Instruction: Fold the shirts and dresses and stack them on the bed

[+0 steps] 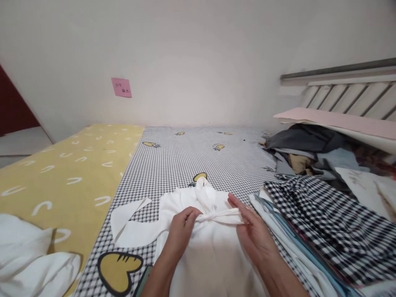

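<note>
A white cloth garment (207, 258) lies spread on a black-and-white checked bed sheet (198, 156). My left hand (182, 227) grips a twisted white fabric band (218, 216) gathered at the top of the garment. My right hand (250, 231) holds the band's other end between thumb and fingers. A long white flap (134, 227) extends left from the garment, and a bunched white collar-like fold (202, 189) rises above my hands. The garment's lower part runs out of view beneath my forearms.
A stack of folded cloth with black-and-white gingham on top (328, 222) lies to the right, with grey clothes (303, 142) and a pale pink sheet (337, 121) behind it. A yellow patterned blanket (64, 185) and a white cloth (31, 260) lie left. A wall stands beyond.
</note>
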`<act>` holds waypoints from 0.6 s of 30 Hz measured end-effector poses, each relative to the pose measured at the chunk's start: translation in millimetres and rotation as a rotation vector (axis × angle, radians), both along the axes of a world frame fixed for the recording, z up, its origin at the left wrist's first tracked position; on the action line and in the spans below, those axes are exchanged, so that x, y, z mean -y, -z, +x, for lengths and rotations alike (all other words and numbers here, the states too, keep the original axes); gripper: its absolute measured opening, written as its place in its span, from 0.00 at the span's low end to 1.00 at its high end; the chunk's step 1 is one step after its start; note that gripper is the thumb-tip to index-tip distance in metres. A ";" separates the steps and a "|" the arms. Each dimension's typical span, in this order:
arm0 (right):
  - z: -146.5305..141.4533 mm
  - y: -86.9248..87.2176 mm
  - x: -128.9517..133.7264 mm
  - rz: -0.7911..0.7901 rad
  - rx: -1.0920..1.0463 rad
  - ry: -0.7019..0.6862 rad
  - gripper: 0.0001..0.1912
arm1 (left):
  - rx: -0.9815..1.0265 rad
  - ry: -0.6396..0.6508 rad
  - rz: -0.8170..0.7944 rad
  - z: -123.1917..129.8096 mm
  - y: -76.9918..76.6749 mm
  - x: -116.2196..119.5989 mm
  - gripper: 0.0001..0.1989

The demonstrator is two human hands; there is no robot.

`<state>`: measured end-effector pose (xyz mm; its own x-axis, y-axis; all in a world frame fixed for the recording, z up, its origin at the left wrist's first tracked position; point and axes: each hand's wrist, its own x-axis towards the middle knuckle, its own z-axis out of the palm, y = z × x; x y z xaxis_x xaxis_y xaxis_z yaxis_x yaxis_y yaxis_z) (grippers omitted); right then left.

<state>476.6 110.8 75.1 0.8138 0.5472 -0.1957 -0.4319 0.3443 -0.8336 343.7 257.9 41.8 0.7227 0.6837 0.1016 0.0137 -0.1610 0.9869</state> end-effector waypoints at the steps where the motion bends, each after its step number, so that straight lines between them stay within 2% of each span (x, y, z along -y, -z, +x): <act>1: 2.5 1.5 -1.1 0.036 -0.061 0.049 0.15 | 0.017 -0.020 -0.036 0.4 0.0 -1.2 0.19; 2: 5.7 3.7 -1.6 0.054 -0.127 0.077 0.09 | 0.034 -0.052 -0.080 0.6 -0.2 -2.6 0.19; 3: 9.2 6.5 -1.7 0.056 -0.191 0.100 0.08 | 0.053 -0.093 -0.132 0.5 -0.6 -4.1 0.20; 9: 21.8 14.3 -1.0 0.017 -0.423 0.290 0.12 | 0.196 -0.326 -0.418 -3.7 -3.9 -12.0 0.24; 14: 22.6 14.5 -3.4 0.036 -0.419 0.288 0.13 | 0.331 -0.444 -0.557 -5.7 -4.0 -16.5 0.24; 18: 24.6 18.3 -5.0 -0.001 -0.370 0.293 0.14 | 0.367 -0.483 -0.574 -7.5 -3.5 -18.0 0.22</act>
<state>501.2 115.9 56.8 0.8096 0.3044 -0.5019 -0.5846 0.4957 -0.6423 336.3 275.9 45.3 0.3258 0.9271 -0.1853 -0.3862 0.3094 0.8690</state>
